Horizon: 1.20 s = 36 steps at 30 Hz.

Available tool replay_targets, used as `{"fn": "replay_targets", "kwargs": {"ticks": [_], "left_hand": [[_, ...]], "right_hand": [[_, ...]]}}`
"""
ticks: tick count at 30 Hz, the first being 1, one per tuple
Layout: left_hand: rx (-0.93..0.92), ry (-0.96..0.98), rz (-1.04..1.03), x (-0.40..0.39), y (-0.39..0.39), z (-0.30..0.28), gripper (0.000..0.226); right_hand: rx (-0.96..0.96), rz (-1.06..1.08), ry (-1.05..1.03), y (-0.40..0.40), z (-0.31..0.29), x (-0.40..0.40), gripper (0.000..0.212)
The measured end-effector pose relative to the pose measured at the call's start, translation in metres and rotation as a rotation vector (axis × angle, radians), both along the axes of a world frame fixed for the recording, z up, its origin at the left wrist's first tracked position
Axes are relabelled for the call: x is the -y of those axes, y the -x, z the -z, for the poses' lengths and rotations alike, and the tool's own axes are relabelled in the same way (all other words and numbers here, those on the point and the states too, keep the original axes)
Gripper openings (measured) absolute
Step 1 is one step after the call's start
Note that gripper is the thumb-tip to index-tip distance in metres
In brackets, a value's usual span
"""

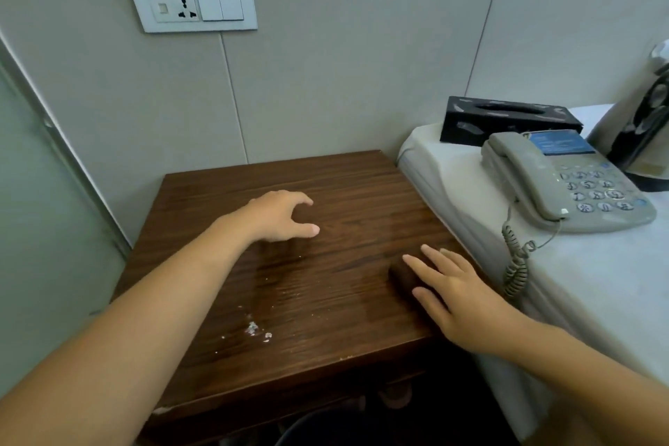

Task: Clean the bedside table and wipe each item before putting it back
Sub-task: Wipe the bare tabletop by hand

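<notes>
the left hand point(280, 215) hovers over the wooden surface point(347, 185), fingers loosely curled, gripping nothing. the right hand point(458, 295) lies flat with straight fingers on a dark cloth point(403, 277) near the surface's right edge.

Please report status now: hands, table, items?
Left hand open above table. Right hand pressing brown cloth. White crumbs remain. Phone, tissue box on bed.

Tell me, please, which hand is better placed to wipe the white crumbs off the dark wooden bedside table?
Probably the right hand: it presses the dark brown cloth; left hand holds nothing.
</notes>
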<state>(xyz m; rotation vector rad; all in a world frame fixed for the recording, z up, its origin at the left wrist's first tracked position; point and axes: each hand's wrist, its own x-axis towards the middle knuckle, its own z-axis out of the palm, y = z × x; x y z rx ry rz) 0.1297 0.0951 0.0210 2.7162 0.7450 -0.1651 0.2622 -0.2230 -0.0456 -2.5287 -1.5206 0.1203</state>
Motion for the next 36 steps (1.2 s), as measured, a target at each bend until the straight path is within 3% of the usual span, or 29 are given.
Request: {"fn": "replay_targets", "kwargs": {"ticks": [5, 11, 19, 24, 28, 30, 34, 36], "left_hand": [[-0.119, -0.082, 0.072, -0.012, -0.066, 0.0, 0.094], [-0.254, -0.087, -0.017, -0.042, -0.098, 0.008, 0.115], [-0.314, -0.116, 0.066, -0.038, -0.104, 0.001, 0.103], [-0.273, -0.146, 0.105, -0.044, -0.098, 0.008, 0.101], [-0.27, -0.15, 0.122, -0.044, -0.096, 0.011, 0.103], [-0.267, -0.154, 0.124, -0.043, -0.097, 0.01, 0.103], [-0.265, -0.157, 0.129, -0.042, -0.094, 0.011, 0.104], [-0.259, -0.156, 0.128, -0.043, -0.09, 0.014, 0.103]], "right_hand": [[0.026, 0.054, 0.008, -0.037, -0.002, -0.046, 0.056], [-0.115, 0.138, 0.032, -0.111, -0.012, -0.131, 0.055], [-0.116, 0.203, -0.025, -0.193, -0.011, -0.257, 0.055], [-0.217, 0.436, -0.307, -0.225, -0.001, -0.307, 0.043], [-0.116, 0.506, -0.297, -0.228, 0.006, -0.318, 0.036], [-0.038, 0.434, -0.248, -0.218, 0.004, -0.314, 0.037], [-0.103, -0.134, -0.252, -0.172, -0.003, -0.3, 0.039], [-0.137, -0.166, -0.25, -0.164, -0.002, -0.288, 0.043]]}}
